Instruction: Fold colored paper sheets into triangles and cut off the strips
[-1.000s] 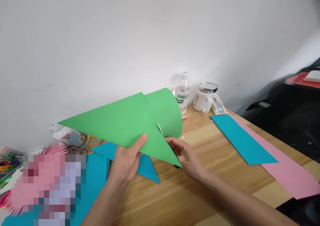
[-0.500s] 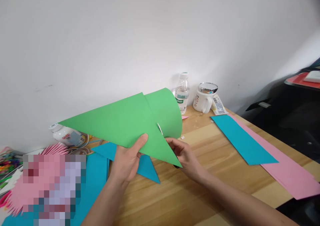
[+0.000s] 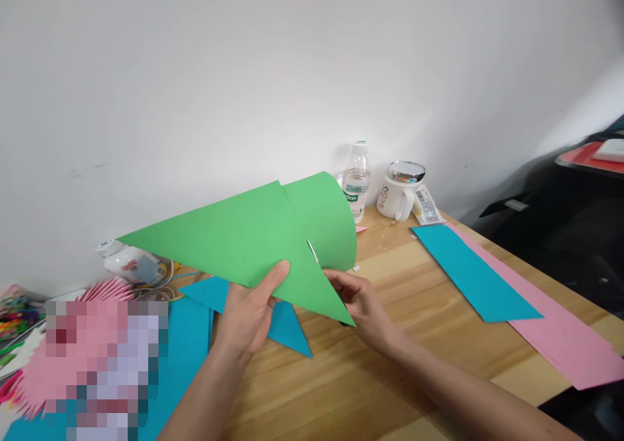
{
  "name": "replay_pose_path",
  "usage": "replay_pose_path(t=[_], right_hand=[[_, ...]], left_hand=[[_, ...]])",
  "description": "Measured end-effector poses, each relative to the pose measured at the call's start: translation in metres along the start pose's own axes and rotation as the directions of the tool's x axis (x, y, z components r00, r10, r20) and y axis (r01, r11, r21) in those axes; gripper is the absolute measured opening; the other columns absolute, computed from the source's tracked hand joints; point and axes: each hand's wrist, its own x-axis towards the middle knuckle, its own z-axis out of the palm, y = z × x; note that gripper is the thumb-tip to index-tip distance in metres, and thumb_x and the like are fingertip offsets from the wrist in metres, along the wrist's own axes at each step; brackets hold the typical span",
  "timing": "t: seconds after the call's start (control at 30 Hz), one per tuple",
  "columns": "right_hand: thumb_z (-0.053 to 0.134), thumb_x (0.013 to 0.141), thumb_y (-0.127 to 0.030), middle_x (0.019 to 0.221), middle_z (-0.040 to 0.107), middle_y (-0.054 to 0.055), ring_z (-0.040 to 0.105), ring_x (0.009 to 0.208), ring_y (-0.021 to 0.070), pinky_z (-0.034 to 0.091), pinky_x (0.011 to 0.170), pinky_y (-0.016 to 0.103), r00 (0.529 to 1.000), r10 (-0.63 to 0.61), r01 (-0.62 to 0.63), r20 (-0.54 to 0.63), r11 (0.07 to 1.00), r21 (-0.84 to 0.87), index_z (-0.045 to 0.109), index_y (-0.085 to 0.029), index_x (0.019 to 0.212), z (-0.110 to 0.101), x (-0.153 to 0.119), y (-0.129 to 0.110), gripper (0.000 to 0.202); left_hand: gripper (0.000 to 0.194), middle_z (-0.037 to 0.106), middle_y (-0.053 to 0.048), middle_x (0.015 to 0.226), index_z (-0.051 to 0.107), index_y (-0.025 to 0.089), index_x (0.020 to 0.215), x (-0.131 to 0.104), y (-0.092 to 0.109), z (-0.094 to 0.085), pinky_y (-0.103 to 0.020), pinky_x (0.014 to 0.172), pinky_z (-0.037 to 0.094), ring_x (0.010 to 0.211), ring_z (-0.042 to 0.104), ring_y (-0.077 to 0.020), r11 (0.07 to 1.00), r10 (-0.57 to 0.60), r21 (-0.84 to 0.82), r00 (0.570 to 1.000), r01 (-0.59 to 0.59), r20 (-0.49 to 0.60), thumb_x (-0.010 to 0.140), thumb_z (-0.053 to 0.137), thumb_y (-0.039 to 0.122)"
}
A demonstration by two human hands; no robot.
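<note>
A large green paper (image 3: 219, 233) is held up over the wooden table, pointed at the left and curling over at the right. My left hand (image 3: 253, 311) pinches its lower edge, thumb on top. Beside the paper's lower right edge, my right hand (image 3: 355, 301) is closed round scissors, mostly hidden behind the paper. One thin metal blade (image 3: 312, 252) shows on the green surface, and a bit of dark handle shows below the right hand.
Blue paper pieces (image 3: 290, 329) lie beneath the green one. At the right are a blue strip (image 3: 475, 272) and pink paper (image 3: 560, 337). A water bottle (image 3: 357, 184), a mug (image 3: 396, 197) and a packet (image 3: 427, 205) stand by the wall. Pink fringed paper (image 3: 104, 291) and a white bottle (image 3: 131, 264) are left.
</note>
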Motion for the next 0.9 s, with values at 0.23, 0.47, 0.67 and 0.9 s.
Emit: replay_pose_path(t=[0.23, 0.47, 0.67, 0.9], right_hand=[[0.077, 0.061, -0.039, 0.07, 0.068, 0.001, 0.058, 0.062, 0.0123, 0.049, 0.06, 0.023, 0.998, -0.024, 0.021, -0.057, 0.998, -0.054, 0.071, -0.021, 0.09, -0.004, 0.001, 0.004, 0.034], [0.076, 0.063, -0.038, 0.073, 0.068, 0.001, 0.06, 0.065, 0.0128, 0.05, 0.061, 0.023, 1.0, -0.007, 0.007, 0.008, 0.999, -0.046, 0.068, -0.022, 0.092, -0.005, 0.001, 0.004, 0.034], [0.081, 0.057, -0.035, 0.086, 0.069, 0.004, 0.064, 0.08, 0.0174, 0.052, 0.07, 0.026, 1.0, -0.005, 0.005, -0.007, 0.999, 0.037, 0.065, -0.022, 0.091, -0.004, 0.001, 0.001, 0.039], [0.082, 0.055, -0.038, 0.092, 0.069, 0.005, 0.065, 0.085, 0.0194, 0.052, 0.077, 0.03, 1.0, 0.028, -0.028, 0.002, 0.998, 0.059, 0.064, -0.022, 0.091, -0.006, 0.002, 0.0, 0.043]], left_hand=[[0.063, 0.062, -0.008, 0.118, 0.053, 0.023, 0.121, 0.002, 0.013, -0.004, -0.035, 0.076, 0.056, 0.107, 0.058, -0.0282, 1.0, 0.021, 0.003, 0.999, -0.021, -0.035, 0.062, 0.076, 0.027], [0.071, 0.061, -0.011, 0.119, 0.052, 0.021, 0.123, 0.002, 0.01, 0.0, -0.03, 0.062, 0.058, 0.1, 0.061, -0.0284, 0.998, 0.017, 0.054, 0.996, -0.012, -0.093, 0.057, 0.079, 0.022], [0.071, 0.066, -0.012, 0.108, 0.054, 0.018, 0.122, -0.001, 0.008, 0.001, -0.032, 0.061, 0.058, 0.096, 0.063, -0.0294, 0.995, -0.016, 0.094, 0.999, 0.019, -0.03, 0.056, 0.08, 0.024], [0.067, 0.068, -0.011, 0.105, 0.056, 0.018, 0.119, -0.001, 0.008, 0.0, -0.031, 0.059, 0.058, 0.093, 0.064, -0.0281, 0.993, -0.02, 0.115, 1.0, 0.02, -0.004, 0.057, 0.079, 0.025]])
